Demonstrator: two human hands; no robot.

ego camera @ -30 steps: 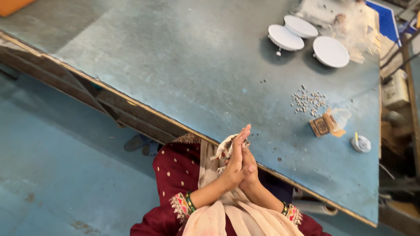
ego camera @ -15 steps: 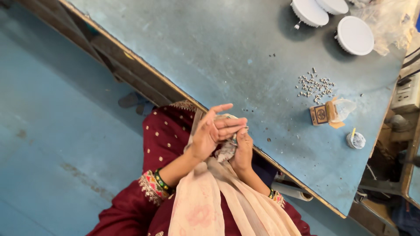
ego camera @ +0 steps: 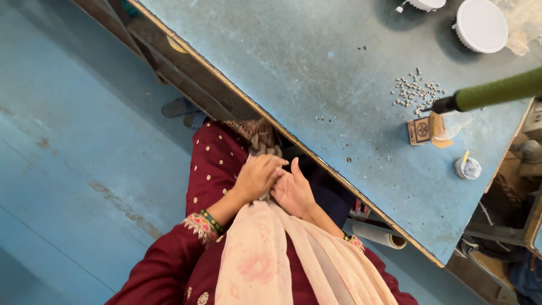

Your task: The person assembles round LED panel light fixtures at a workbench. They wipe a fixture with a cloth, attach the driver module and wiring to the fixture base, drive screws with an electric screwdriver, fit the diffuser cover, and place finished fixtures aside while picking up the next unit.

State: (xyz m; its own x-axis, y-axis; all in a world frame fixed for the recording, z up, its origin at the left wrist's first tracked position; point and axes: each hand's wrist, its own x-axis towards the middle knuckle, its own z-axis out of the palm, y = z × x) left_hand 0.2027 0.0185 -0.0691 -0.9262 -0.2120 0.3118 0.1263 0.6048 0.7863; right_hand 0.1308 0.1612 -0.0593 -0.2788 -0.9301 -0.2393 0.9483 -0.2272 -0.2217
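Note:
My two hands meet in my lap, just below the near edge of the blue-grey table (ego camera: pixel 316 68). My left hand (ego camera: pixel 257 176) is curled, fingers down, over the palm of my right hand (ego camera: pixel 294 193), which lies palm up with the thumb raised. A bit of grey patterned cloth (ego camera: pixel 261 140) shows between and beyond the fingers. The right hand's fingers are hidden under the left hand. A pale pink scarf (ego camera: pixel 265 260) hangs down my front over dark red sleeves.
On the table lie several small metal screws (ego camera: pixel 416 90), a small cardboard box (ego camera: pixel 420 130), a small white pot (ego camera: pixel 467 168) and white round lamp discs (ego camera: pixel 481 25). A green-handled tool (ego camera: pixel 497 90) reaches in from the right. A paper roll (ego camera: pixel 379 234) lies under the table.
My hands were raised, pressed palm to palm, then parted around a grey cloth. They have dropped to my lap, left over right. The view has shifted and the green tool has come in.

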